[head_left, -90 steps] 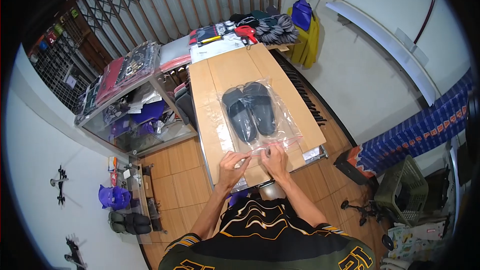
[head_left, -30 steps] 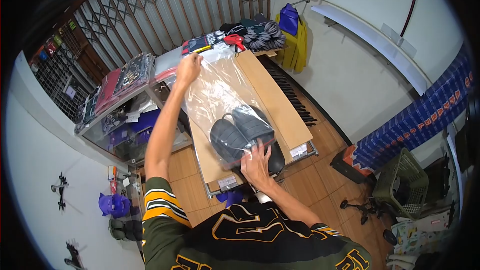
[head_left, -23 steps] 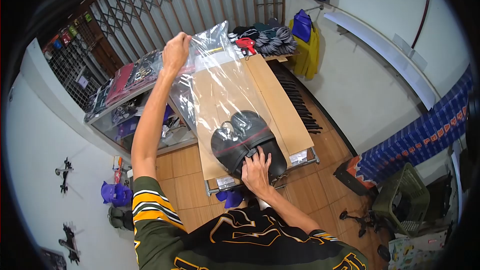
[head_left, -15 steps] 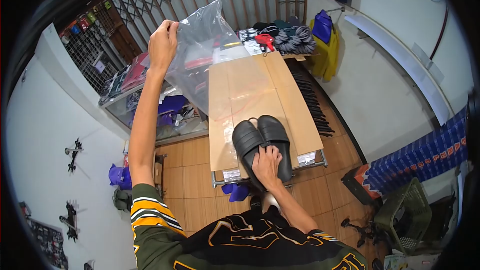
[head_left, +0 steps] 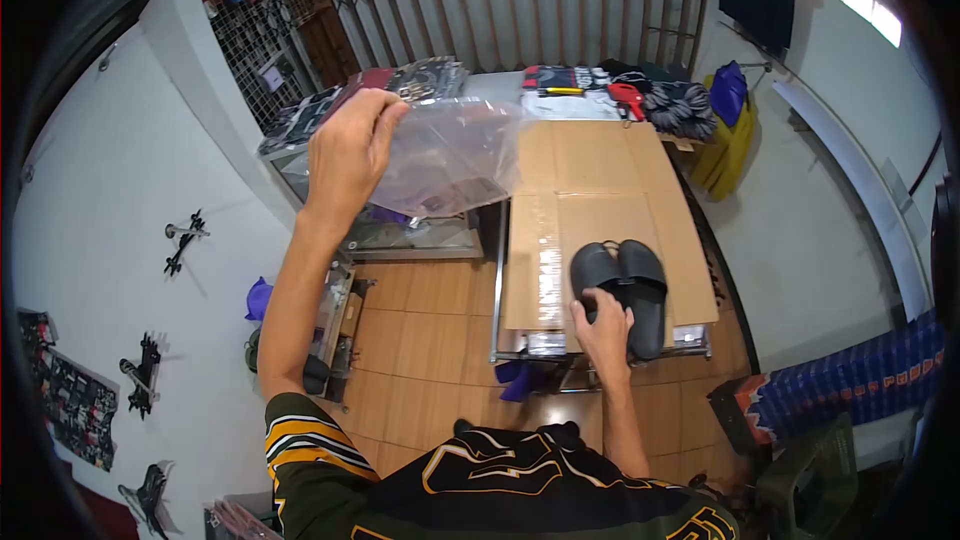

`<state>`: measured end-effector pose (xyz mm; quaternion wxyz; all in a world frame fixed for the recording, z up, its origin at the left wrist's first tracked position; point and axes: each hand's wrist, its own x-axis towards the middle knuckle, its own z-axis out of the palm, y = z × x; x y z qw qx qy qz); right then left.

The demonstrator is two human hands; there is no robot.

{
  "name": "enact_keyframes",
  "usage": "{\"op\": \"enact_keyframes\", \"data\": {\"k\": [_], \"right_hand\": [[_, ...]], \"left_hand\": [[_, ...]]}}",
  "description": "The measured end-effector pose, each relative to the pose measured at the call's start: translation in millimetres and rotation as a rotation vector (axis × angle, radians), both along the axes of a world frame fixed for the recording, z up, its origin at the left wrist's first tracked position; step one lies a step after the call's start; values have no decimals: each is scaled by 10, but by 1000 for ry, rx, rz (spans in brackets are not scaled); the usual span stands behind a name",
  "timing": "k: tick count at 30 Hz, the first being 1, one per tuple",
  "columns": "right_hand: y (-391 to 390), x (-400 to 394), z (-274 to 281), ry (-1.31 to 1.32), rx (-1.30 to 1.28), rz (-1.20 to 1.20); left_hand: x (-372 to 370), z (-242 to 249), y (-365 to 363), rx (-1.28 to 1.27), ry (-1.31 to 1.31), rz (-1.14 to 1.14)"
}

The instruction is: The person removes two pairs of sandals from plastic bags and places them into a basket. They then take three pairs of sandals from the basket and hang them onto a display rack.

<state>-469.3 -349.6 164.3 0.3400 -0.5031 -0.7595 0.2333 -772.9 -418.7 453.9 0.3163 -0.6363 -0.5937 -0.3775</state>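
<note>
My left hand (head_left: 350,145) is raised at the upper left, its fingers pinched on the edge of a clear plastic bag (head_left: 440,155). The bag stretches out to the right, up to the left edge of the brown cardboard (head_left: 580,165). A pair of black slide sandals (head_left: 642,285) lies side by side near the cardboard's front edge. My right hand (head_left: 605,328) is at the left sandal, with thumb and fingers apart and the fingertips touching it.
Folded clothes (head_left: 570,80) and a red tool (head_left: 627,97) lie behind the cardboard. A glass display case (head_left: 410,238) stands to the left. Blue boxes (head_left: 850,370) and a green crate (head_left: 815,470) are at the lower right.
The bag has swung left, off the cardboard, and hangs lower. My right hand has loosened and shifted to the left sandal. The view has turned left, so the table appears farther right.
</note>
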Motion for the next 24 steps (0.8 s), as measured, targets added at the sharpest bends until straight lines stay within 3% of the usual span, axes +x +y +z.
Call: {"op": "enact_keyframes", "data": {"k": [2, 6, 9, 12, 15, 19, 24], "right_hand": [[-116, -383, 288, 322, 39, 108], [-605, -1290, 957, 702, 136, 266], [-842, -1862, 1083, 753, 295, 376], [-1076, -2229, 1095, 792, 225, 451], [-1211, -2501, 1029, 762, 334, 529], [-1478, -2860, 923, 759, 382, 517], [-1313, -3313, 702, 878, 246, 431]], "left_hand": [[-195, -45, -280, -23, 63, -21], [-603, -197, -795, -69, 147, -70], [-941, -373, -1112, -141, 152, -50], [-1259, -510, -1332, -206, 142, -30], [-1592, -631, -1458, -222, 107, -14], [-1899, -758, -1548, -211, 54, 9], [-2230, -884, -1492, -238, 29, 15]]}}
